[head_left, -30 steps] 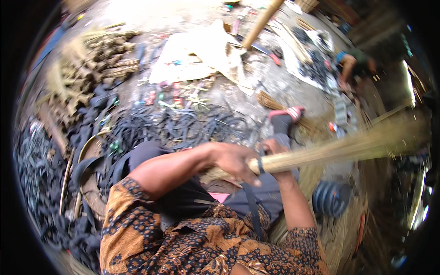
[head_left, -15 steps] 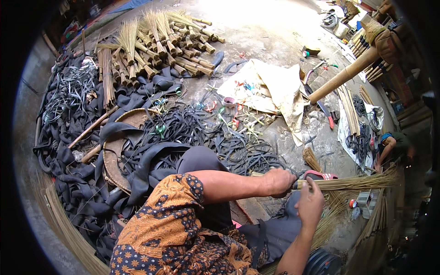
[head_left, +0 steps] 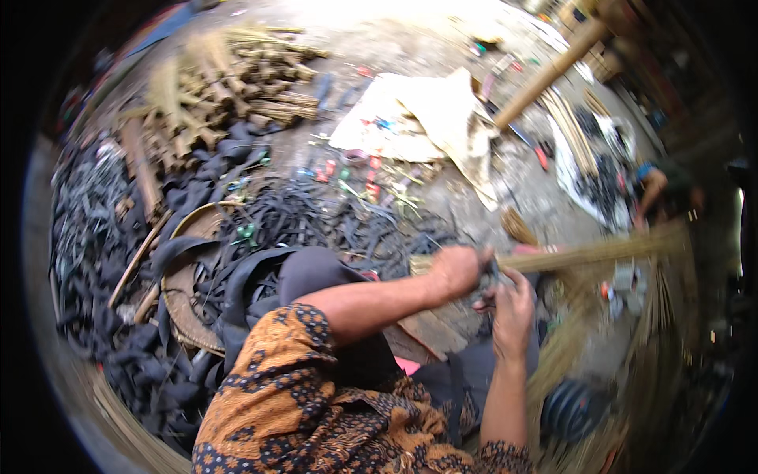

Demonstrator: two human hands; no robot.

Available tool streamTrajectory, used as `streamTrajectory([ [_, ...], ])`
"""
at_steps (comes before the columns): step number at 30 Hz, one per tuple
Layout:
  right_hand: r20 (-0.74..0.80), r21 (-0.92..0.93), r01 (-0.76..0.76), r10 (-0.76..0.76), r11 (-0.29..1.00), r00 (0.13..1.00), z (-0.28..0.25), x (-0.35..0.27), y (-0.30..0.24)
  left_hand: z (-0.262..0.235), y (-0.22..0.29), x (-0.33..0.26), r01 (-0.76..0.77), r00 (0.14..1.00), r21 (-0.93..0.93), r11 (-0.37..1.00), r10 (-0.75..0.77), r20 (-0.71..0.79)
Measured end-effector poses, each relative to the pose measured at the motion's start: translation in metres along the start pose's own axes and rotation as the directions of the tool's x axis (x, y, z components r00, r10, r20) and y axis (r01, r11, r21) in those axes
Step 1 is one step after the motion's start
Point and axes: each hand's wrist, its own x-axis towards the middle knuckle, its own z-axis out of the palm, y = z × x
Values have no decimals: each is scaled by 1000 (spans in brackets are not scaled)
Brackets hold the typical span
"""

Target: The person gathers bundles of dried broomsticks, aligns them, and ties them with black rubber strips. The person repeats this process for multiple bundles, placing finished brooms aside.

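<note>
A long bundle of thin straw-coloured broom bristles [head_left: 600,254] lies sideways before me, its cut end poking out left of my left hand [head_left: 456,272]. That hand is closed around the bundle near its bound end. Close on its right, my right hand [head_left: 512,314] has its fingers curled in at a dark rubber strip [head_left: 493,273] by the binding; motion blur softens the fingertips. Under my arms are my knees in dark trousers and a wooden board [head_left: 430,336].
Cut black rubber strips [head_left: 288,213] and a round woven tray [head_left: 178,292] lie left. Tied bristle bundles [head_left: 276,103] are heaped beyond. A pale sack [head_left: 395,118], a red-handled knife [head_left: 541,158] and a wooden pole [head_left: 545,75] lie ahead. Another person [head_left: 663,189] bends at far right.
The whole view has shifted, so the surroundings sit further left. My right hand has come in closer to my left hand, its fingers now curled at the binding.
</note>
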Motion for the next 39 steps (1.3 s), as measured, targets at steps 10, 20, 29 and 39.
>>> streamTrajectory([
  [10,97,-332,45,-13,942,995,0,-13,-10,-25,10,1,-18,1000,42,999,19,-23],
  [20,119,-240,-23,53,970,991,-47,-29,-13,-70,21,-6,210,890,-665,716,142,433],
  [29,166,19,58,-60,998,984,-41,-17,-20,-67,38,-10,282,776,-698,659,272,570],
  [39,246,34,60,-66,998,967,-37,-9,-25,-57,38,-13,0,923,-627,779,241,299],
])
